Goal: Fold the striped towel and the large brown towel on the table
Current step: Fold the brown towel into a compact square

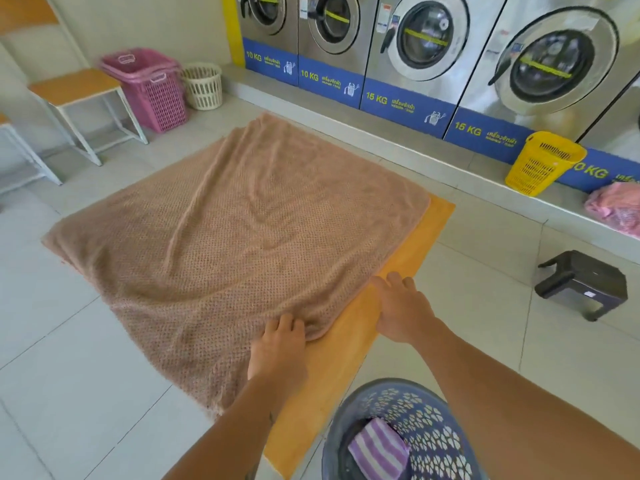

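the large brown towel [235, 230] lies spread across the orange-topped bench [408, 251] and covers nearly all of it. only a strip of bare orange shows along the towel's 3 o'clock side and at the near end. the cloth is waffle-textured, with long wrinkles running from its far corner at 12 o'clock down toward the middle. its 9 o'clock side hangs past the bench edge over the pale tiled floor [69, 358].

the left hand [277, 348] sits on the towel's near corner at about 6 o'clock. its fingers are curled down into the cloth and grip a small bunched ridge there. the right hand [401, 310], just to the 3 o'clock side of it, is flat with fingers straight. the fingertips touch the towel's hemmed edge where it meets the bare bench, and the palm rests on the orange top.

the striped towel [377, 452], purple and white, lies folded inside a blue-grey basket [426, 414] at 5 o'clock of the view, below the right forearm.

a row of front-loading washing machines [426, 39] runs from 12 to 2 o'clock on a raised step, with blue panels marked 10 kg and 15 kg. a yellow basket [540, 164] leans against that step at 2 o'clock, and a pink bundle [616, 209] rests on it further right. a dark stool [585, 282] stands on the floor at 3 o'clock. stacked pink baskets [152, 88] and a cream basket [202, 86] stand at 11 o'clock, beside a wooden-topped seat [76, 86].
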A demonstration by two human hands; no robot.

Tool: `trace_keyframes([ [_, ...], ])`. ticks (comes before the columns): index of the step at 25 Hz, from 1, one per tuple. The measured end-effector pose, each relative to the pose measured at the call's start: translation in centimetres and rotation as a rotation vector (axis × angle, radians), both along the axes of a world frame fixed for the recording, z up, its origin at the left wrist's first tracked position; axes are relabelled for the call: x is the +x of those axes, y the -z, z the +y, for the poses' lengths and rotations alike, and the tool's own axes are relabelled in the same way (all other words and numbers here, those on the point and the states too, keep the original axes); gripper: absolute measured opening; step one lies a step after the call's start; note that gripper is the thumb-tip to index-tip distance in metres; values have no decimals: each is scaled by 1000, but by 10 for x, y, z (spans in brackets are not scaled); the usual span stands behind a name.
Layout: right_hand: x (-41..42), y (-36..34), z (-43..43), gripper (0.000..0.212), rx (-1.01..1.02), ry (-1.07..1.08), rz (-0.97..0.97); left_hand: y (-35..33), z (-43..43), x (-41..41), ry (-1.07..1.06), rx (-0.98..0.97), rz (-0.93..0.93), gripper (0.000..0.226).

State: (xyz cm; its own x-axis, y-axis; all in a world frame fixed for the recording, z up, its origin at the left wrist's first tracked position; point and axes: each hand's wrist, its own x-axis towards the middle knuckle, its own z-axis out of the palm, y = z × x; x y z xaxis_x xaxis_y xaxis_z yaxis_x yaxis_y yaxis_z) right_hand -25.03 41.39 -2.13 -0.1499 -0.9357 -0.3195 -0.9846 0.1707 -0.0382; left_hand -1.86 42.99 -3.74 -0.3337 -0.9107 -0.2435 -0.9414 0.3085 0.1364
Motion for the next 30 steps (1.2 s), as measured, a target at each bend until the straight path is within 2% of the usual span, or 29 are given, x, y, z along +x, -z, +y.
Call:
trace_keyframes([
  [2, -15, 6, -11, 76, -19, -34, -2, -2, -9, -13, -12, -2, -79, 40],
  [4, -26, 9, -23, 79, -75, -86, 7, -5, -17, -24, -37, 20, -133, 35],
  [6, -32, 10, -33, 77, -135, -143, 6, -9, -24, -31, -95, 71, -122, 31],
  [10, -35, 17, -45, 72, -165, -228, 28, -21, -12, -33, -225, 101, 102, 17],
  [13, -40, 21, -52, 73, -200, -234, 67, -35, 4, -40, -128, 16, 254, 16],
  [16, -40, 21, -54, 52, -267, -218, 91, -41, 13, -47, -42, -1, 268, 27],
  [18, -45, 16, -50, 40, -283, -208, 96, -41, 19, -46, -59, 7, 267, 27],
  [22, -83, -8, -38, 28, -328, -227, 161, -45, 30, -29, -82, 105, 273, 31],
  [27, -99, -36, -40, 14, -403, -238, 207, -62, 45, -31, -70, 299, 490, 37],
  [30, -95, -43, -49, 13, -320, -227, 200, -65, 49, -27, -70, 295, 510, 34],
])
